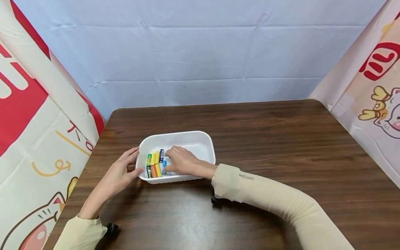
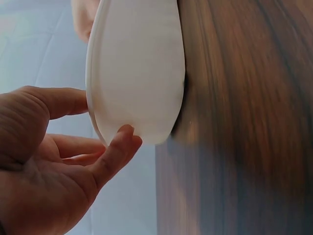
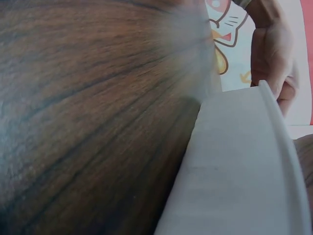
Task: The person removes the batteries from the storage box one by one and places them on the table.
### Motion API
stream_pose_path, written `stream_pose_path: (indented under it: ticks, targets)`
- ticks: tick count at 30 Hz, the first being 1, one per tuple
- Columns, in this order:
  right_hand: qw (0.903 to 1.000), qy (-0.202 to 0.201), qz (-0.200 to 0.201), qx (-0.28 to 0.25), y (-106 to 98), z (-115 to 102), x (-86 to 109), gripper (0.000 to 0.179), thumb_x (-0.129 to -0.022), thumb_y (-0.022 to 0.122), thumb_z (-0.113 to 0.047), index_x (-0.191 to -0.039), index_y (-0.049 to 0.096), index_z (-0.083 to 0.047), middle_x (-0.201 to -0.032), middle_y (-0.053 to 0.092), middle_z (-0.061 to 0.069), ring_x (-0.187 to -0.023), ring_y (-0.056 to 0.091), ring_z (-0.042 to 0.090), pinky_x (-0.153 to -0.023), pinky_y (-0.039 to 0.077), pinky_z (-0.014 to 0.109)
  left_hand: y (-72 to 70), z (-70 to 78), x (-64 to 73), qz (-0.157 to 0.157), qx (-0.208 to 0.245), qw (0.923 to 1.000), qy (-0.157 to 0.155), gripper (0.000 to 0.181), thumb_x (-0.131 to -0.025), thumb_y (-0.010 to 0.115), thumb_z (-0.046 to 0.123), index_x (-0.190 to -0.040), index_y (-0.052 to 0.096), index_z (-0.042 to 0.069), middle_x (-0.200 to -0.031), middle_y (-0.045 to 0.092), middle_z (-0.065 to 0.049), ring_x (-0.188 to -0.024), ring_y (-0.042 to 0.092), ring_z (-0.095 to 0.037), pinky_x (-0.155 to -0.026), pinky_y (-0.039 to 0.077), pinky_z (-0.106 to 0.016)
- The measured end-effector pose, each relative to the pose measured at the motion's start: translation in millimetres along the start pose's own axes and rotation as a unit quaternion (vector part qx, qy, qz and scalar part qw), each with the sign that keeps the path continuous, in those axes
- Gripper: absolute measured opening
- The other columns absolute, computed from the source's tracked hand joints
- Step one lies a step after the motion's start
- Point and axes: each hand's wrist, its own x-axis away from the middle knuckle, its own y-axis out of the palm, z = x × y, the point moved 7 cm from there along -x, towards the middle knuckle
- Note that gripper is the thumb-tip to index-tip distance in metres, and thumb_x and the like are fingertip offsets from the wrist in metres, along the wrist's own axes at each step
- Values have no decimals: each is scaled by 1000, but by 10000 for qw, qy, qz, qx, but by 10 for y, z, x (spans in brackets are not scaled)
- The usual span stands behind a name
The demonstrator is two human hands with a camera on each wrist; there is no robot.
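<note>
A white plastic tray (image 1: 200, 142) stands on the table, with several small batteries, green, yellow, orange, black and blue, standing side by side in its left end. My left hand (image 1: 120, 173) spans that end from outside, thumb and fingertips touching the rim and outer wall; the left wrist view shows this hand (image 2: 63, 161) from close by. Inside the tray, my right hand (image 1: 184, 161) has its thumb beside a light blue battery (image 1: 164, 166) and its fingers beside a dark blue battery (image 1: 161, 155). The right wrist view shows the tray's outer wall (image 3: 225, 171), but hides the right fingertips.
The dark wood-grain table (image 1: 281, 146) extends right of the tray and in front of it. A pale cloth backdrop (image 1: 203, 55) hangs behind the table. Printed cloths hang at the left (image 1: 31, 146) and right (image 1: 375, 90).
</note>
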Motion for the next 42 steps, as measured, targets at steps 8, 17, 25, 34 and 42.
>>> stream_pose_path:
  ticks: [8, 17, 25, 34, 42]
  targets:
    - [9999, 98, -65, 91, 61, 61, -15, 26, -81, 90, -29, -86, 74, -8, -67, 52, -7, -67, 47, 11, -56, 36, 24, 55, 115, -3, 33, -17, 10000, 32, 63, -94, 75, 5, -148, 47, -11, -155, 39, -26, -119, 63, -43, -94, 57, -51]
    - [9998, -65, -58, 176, 69, 56, -4, 27, -81, 88, -29, -72, 68, -13, -60, 53, -8, -60, 46, 9, -52, 37, 22, 97, 91, -1, 47, -47, 10000, 19, 64, -94, 75, 6, -148, 46, -11, -156, 39, -26, -119, 63, -42, -93, 57, -51]
    - [9987, -166, -157, 448, 82, 46, 1, 29, -80, 89, -34, -71, 70, -14, -67, 57, -6, -67, 50, 11, -55, 41, 23, 100, 93, 5, 58, -21, 10000, -53, 65, -93, 76, 5, -149, 46, -10, -156, 39, -25, -120, 62, -42, -94, 56, -51]
    - [9956, -62, -318, 883, 108, 58, -6, 29, -79, 90, -40, -86, 75, -15, -83, 56, -4, -80, 53, 14, -62, 45, 27, 88, 128, 3, 94, -82, 9999, 52, 65, -93, 77, 7, -148, 47, -10, -155, 40, -25, -122, 61, -42, -95, 55, -52]
    - [9942, 15, -465, 971, 134, 76, -27, 31, -81, 88, -40, -92, 75, -14, -90, 56, -2, -83, 53, 14, -64, 46, 26, 89, 124, -4, 50, -100, 9999, -52, 65, -94, 76, 7, -149, 46, -10, -156, 38, -26, -124, 59, -43, -97, 55, -53]
